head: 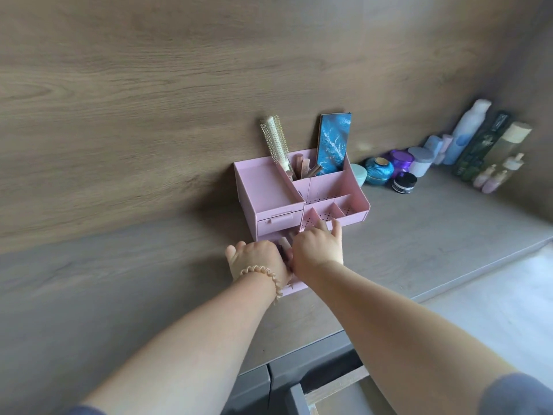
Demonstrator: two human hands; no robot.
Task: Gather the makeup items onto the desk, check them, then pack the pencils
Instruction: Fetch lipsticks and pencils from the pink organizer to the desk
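Note:
A pink desk organizer (pixel 269 187) stands against the wood wall, and its lower drawer (pixel 294 288) is pulled out toward me. Both hands are over that drawer. My left hand (pixel 257 262), with a beaded bracelet on the wrist, curls down into the drawer, and its fingertips are hidden. My right hand (pixel 318 248) reaches over the drawer with fingers stretched to the organizer's front edge. A pale tube-like item (pixel 284 243) shows between the hands. Brown pencils (pixel 303 169), a round hairbrush (pixel 275 142) and a blue palette (pixel 332 142) stand in the organizer's back compartments.
Jars and bottles line the wall to the right: a teal jar (pixel 379 170), a purple jar (pixel 401 160), a black-lidded jar (pixel 404 182), and tall bottles (pixel 466 130). The upper small drawer (pixel 279 220) is closed. An open desk drawer (pixel 335 387) lies below the desk's front edge.

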